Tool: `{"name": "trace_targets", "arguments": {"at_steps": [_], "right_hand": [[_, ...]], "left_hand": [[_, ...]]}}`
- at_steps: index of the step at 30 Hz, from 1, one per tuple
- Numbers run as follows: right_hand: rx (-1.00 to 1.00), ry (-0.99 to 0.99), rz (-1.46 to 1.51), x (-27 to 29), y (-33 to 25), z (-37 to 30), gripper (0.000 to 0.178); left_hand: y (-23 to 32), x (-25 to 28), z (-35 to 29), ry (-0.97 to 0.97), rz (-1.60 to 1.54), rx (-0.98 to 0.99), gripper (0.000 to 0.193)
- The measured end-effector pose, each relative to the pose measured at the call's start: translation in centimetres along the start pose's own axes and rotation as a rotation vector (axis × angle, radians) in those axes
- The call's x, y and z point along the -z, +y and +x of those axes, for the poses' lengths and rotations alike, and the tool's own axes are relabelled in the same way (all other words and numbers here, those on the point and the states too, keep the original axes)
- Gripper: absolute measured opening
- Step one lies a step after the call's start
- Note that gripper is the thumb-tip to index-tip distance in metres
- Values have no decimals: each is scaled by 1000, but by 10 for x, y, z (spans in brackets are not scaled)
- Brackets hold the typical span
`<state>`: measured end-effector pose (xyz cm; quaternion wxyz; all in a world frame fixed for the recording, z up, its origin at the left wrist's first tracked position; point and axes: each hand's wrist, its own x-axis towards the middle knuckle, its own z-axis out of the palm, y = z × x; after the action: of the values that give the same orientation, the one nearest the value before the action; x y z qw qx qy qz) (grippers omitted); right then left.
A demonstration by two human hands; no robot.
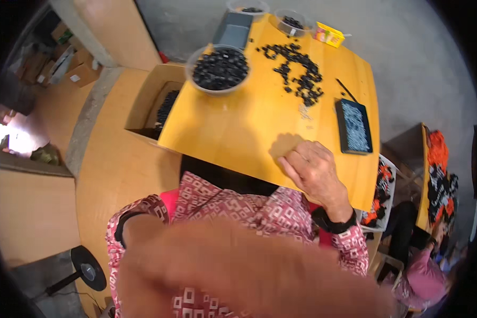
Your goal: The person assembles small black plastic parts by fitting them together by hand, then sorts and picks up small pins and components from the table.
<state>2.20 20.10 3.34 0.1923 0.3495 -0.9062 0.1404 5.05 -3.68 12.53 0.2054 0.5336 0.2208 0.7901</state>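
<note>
My left hand (238, 265) is raised close to the camera, large and blurred across the lower middle. Its fingers are too smeared to show whether they hold anything. On the yellow table (233, 127), near its front edge, rests my right hand (314, 168), fingers curled under and thumb toward the left. Whatever might be inside the curl is hidden. Just beyond it lie a few small pale pieces (305, 112). Right of that hand sits a dark tray (344, 127) filled with small light-blue or silvery pieces. Many small black parts (308, 85) are scattered farther back.
A clear round tub (219, 91) of black parts stands at the table's left. A grey tray (233, 31), smaller tubs and a yellow box (328, 35) are at the back. A cardboard box (143, 111) stands left; a white bin (391, 191) and another person (424, 275) are right.
</note>
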Motion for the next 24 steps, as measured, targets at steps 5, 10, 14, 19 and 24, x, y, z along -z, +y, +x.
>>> {"name": "trace_targets", "arguments": {"at_steps": [5, 10, 14, 19, 24], "right_hand": [[1, -29, 6, -4, 2, -3, 15], [-19, -22, 47, -4, 0, -3, 14], [-22, -12, 53, -9, 1, -6, 14], [-5, -85, 35, -10, -4, -5, 15], [-15, -100, 55, -12, -3, -5, 15]], "left_hand": [[-34, -35, 15, -99, -221, -147, 99], [-40, -45, 23, -34, -370, -339, 79], [-50, -60, 29, -26, -542, -507, 64], [-43, -58, 38, -42, -800, -699, 44], [-40, -71, 43, -26, -1014, -844, 26]]}}
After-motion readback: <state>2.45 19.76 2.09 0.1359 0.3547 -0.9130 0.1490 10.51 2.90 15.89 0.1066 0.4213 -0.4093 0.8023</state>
